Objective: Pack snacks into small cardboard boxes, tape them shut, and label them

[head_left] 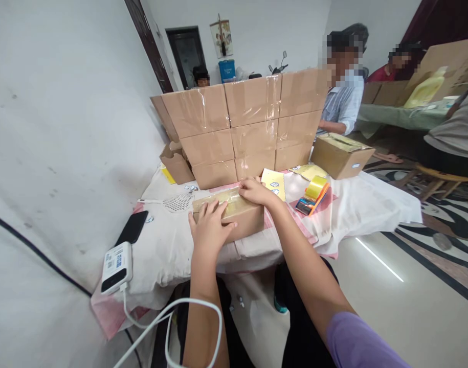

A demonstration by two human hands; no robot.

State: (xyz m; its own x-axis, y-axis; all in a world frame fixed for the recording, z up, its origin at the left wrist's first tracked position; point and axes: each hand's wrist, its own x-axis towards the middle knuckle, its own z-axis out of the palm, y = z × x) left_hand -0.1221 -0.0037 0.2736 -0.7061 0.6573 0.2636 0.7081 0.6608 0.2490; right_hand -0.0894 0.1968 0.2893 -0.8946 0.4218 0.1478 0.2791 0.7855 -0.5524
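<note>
From my head camera, my left hand (208, 227) lies flat on the near end of a small cardboard box (234, 213), fingers spread over its top and front edge; this grip is open and pressing, not pinching anything. My right hand (254, 190) rests on the far right corner of the same box, fingers curled down onto the taped top, so that grip is pressed against the cardboard rather than closed around it. The box sits at the near middle of the surface (356, 204), which is covered by a white cloth.

Just behind the box rises a stack of taped boxes (241, 128), three rows high. To the right of my right hand lies a tape dispenser (313, 195) with a yellowish roll, near but apart from the box. A yellow sheet (274, 183) lies between the dispenser and the stack. Farther right stands an open carton (341, 153). To the left lie a white swatter-like mesh tool (178, 202), a black phone (132, 227), and a white power bank (116, 266) with a white cable (168, 317) hanging off the edge.

Other people sit behind the stack and at the right.
</note>
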